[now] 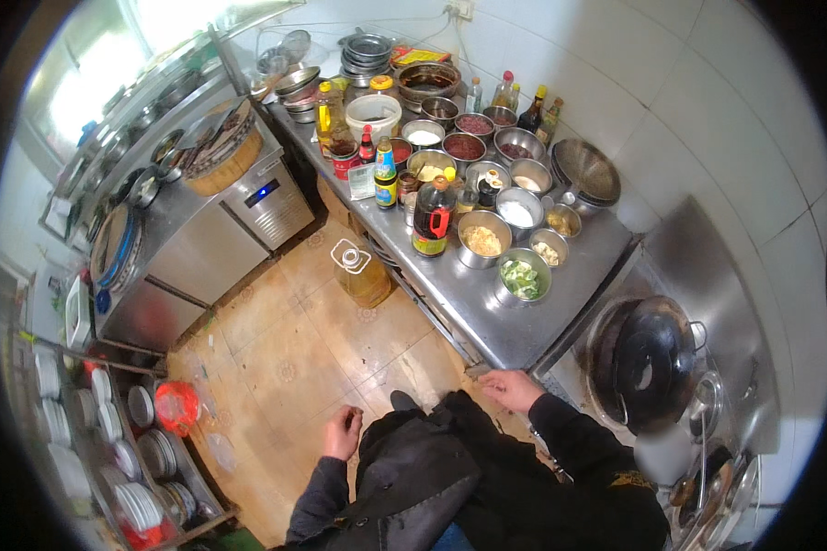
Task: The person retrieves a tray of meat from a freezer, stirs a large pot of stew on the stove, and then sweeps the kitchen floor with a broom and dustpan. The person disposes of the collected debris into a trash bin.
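My left hand [343, 432] hangs over the tiled floor beside my dark clothing, fingers curled in, with nothing visible in them. My right hand [513, 390] is at the front corner of the steel table [503, 341], beside the stove; its fingers are bent, and whether they touch the edge is unclear. On the table's near end stand steel bowls of chopped green vegetable [522, 277], minced pale garlic-like food [484, 237] and white pieces [548, 249]. A dark wok [651, 365] sits tilted on the stove to my right.
An oil jug [362, 279] stands on the floor by the table. Sauce bottles [433, 219] and several seasoning bowls crowd the tabletop. At left are a plate rack [207, 520], a red plastic bag [177, 408] and a steel counter [200, 241] with a round chopping block [224, 162].
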`<act>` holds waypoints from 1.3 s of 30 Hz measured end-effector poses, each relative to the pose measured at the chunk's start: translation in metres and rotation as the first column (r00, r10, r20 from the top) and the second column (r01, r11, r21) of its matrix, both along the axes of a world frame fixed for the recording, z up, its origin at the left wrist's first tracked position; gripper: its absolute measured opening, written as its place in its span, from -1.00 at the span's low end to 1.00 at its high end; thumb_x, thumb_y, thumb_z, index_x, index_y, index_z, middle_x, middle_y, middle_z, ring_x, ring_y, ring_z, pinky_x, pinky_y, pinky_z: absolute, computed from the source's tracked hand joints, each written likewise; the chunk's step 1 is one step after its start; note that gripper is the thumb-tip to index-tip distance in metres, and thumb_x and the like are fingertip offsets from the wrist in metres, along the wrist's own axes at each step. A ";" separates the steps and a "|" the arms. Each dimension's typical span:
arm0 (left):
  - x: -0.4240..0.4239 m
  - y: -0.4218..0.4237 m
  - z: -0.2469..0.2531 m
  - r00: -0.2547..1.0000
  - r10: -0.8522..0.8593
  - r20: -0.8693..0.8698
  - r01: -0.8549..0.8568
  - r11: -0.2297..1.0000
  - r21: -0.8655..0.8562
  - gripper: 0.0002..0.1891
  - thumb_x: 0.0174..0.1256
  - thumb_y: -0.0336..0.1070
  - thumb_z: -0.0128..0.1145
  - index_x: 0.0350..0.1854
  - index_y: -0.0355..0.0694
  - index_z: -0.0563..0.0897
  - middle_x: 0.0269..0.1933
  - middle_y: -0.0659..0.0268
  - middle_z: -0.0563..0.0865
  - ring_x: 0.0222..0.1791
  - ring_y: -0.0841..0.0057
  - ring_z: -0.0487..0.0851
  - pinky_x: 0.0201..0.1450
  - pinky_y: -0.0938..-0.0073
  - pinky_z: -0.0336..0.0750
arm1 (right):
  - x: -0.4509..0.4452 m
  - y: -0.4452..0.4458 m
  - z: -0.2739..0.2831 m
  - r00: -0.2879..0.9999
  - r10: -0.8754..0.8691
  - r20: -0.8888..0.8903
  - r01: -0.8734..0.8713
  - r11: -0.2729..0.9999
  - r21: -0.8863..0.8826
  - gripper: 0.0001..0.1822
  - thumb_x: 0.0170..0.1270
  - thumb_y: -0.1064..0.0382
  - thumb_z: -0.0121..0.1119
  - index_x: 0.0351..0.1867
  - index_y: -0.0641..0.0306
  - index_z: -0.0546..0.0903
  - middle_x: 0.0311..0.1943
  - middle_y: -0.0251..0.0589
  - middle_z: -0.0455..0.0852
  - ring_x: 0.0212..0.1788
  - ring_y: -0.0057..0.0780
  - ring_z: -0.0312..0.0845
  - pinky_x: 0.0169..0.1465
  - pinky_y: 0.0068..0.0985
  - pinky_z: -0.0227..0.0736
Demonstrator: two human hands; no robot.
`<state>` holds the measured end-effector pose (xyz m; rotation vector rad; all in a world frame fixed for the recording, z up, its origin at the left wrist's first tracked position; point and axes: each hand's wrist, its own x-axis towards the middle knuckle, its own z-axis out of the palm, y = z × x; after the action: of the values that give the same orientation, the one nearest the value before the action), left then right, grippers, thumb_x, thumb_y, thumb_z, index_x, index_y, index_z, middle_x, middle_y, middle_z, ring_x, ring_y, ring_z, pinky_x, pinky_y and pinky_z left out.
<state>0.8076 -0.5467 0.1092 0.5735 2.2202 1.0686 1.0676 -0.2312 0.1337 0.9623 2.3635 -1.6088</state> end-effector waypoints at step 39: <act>-0.281 0.175 -0.005 0.981 -0.110 -0.161 0.082 0.981 -0.174 -0.90 0.28 -0.37 0.21 -0.23 -0.26 0.70 -0.25 0.02 0.75 -0.31 0.10 0.73 -0.22 0.26 0.61 | -0.280 0.202 -0.101 0.753 -0.630 0.190 0.619 0.581 -0.528 -0.63 0.47 0.05 0.16 0.13 0.22 0.46 -0.11 -0.03 0.75 -0.30 -0.30 0.74 -0.30 -0.37 0.64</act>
<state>0.5263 -0.3714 0.1041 0.7135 2.3747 0.8010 0.7880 -0.0293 0.0325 1.7292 1.3837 -2.3541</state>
